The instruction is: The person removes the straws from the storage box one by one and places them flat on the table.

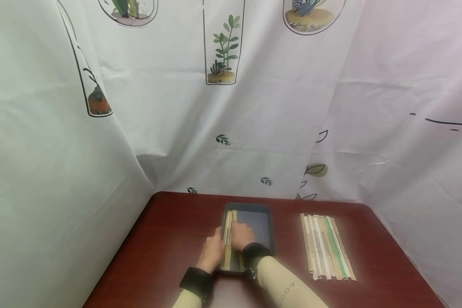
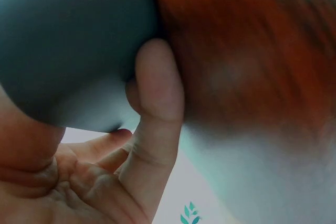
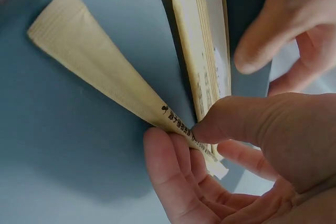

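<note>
A dark grey-blue rectangular tray stands on the table. My left hand holds its left side wall, thumb at the inner side and fingers outside and below, as the left wrist view shows. Over the tray, my right hand pinches one paper-wrapped pair of chopsticks between thumb and fingers. Dark printing runs along its narrow sleeve, and its wider end points away from the hand. Beside it, more wrapped chopsticks lie lengthwise in the tray along the left wall, partly hidden by the fingers.
To the right of the tray, a row of several wrapped chopsticks, some white and one green-striped, lies on the red-brown table. White cloth with plant prints hangs around the table's back and sides.
</note>
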Motion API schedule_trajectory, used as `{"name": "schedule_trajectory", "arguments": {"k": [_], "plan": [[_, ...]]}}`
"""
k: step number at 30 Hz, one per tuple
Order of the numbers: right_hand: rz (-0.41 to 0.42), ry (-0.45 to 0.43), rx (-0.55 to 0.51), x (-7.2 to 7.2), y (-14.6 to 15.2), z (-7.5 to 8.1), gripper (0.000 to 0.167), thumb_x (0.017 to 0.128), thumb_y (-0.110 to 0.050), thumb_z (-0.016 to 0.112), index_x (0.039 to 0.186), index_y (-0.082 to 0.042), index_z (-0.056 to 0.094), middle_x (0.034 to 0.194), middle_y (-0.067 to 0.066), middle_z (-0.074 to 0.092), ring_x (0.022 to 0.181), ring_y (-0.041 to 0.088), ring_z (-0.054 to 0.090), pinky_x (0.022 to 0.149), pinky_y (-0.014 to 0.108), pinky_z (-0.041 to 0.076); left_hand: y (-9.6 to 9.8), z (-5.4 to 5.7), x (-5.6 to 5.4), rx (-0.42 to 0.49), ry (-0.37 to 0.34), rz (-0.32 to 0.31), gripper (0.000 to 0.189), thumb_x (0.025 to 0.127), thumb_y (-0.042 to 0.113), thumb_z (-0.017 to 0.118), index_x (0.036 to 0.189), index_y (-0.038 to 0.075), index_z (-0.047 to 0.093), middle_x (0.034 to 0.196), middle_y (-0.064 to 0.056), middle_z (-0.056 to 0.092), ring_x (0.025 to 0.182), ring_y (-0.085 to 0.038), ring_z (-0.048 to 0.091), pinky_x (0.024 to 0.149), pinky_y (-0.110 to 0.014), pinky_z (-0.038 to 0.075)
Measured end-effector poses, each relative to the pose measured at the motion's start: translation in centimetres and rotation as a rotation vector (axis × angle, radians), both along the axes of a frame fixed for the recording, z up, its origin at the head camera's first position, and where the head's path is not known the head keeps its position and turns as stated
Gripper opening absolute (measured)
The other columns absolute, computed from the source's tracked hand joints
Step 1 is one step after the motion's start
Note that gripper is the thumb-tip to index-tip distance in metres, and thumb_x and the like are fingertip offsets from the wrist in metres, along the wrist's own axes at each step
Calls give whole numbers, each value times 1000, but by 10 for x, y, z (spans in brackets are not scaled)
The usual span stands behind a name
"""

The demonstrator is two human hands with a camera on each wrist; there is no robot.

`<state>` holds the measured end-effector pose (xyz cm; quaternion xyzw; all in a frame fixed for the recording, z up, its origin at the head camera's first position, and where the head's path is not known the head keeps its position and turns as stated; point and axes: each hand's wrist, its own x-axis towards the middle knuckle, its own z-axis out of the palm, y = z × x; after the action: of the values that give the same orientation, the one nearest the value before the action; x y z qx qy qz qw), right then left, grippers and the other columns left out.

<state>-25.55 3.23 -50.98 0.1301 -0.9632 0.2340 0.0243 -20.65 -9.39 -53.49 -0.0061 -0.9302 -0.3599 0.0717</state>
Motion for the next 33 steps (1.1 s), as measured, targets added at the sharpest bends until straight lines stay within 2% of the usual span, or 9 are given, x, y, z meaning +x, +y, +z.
{"name": "schedule_trajectory", "arguments": {"k": [3, 6, 10, 14, 20, 23, 28, 33], "plan": [[6, -11, -19, -1, 6, 4, 32, 77, -15, 81, 103, -5, 64, 83, 15, 67, 74, 35, 66, 65, 51, 53, 0, -3, 1, 17, -21, 12, 48, 100, 5, 56, 148, 8, 48, 81, -15, 64, 60, -21, 55, 55, -41, 45], [-2, -9, -15, -4, 14, 8, 28, 80, -3, 72, 108, -3, 65, 86, 15, 68, 77, 35, 67, 66, 51, 54, 0, -5, 1, 25, -39, 23, 48, 101, 6, 55, 148, 8, 48, 81, -13, 64, 61, -19, 56, 55, -40, 45], [-42, 12, 9, -10, 27, 19, 23, 86, 1, 64, 108, -5, 65, 86, 13, 68, 79, 33, 67, 68, 50, 54, -1, -5, 3, 10, -44, 37, 48, 100, 6, 54, 148, 7, 48, 81, -14, 64, 61, -20, 55, 56, -41, 45], [-85, -8, 19, -15, 42, 35, 19, 88, 0, 64, 105, -8, 65, 87, 11, 68, 80, 32, 68, 69, 51, 55, -2, -3, 4, 11, -47, 53, 48, 100, 5, 54, 147, 6, 48, 80, -14, 64, 59, -20, 53, 54, -40, 43], [-147, -59, 1, -16, 67, 55, 20, 85, -1, 66, 103, -9, 64, 82, 7, 64, 71, 27, 63, 63, 48, 52, -4, -6, 5, 15, -48, 43, 49, 99, 4, 54, 148, 3, 47, 71, -10, 58, 54, -19, 48, 51, -37, 38], [-163, -54, -3, -18, 83, 58, 22, 83, -3, 66, 103, -9, 64, 83, 8, 63, 72, 28, 62, 64, 49, 52, -5, -9, 5, 11, -42, 40, 50, 100, 5, 54, 149, 3, 46, 67, -8, 54, 52, -18, 45, 50, -35, 36], [-200, -12, 19, -20, 109, 56, 24, 81, -13, 72, 103, -7, 64, 85, 11, 66, 77, 35, 66, 68, 56, 53, -4, -7, 6, 22, -51, 42, 50, 100, 5, 53, 149, 3, 46, 67, -7, 54, 52, -19, 44, 50, -35, 35], [-195, 39, 30, -17, 130, 53, 32, 78, -19, 74, 104, -3, 66, 85, 13, 68, 75, 33, 67, 72, 54, 54, -1, -5, 6, 18, -60, 42, 51, 100, 5, 53, 150, 4, 45, 67, -7, 54, 53, -18, 45, 50, -35, 36]]}}
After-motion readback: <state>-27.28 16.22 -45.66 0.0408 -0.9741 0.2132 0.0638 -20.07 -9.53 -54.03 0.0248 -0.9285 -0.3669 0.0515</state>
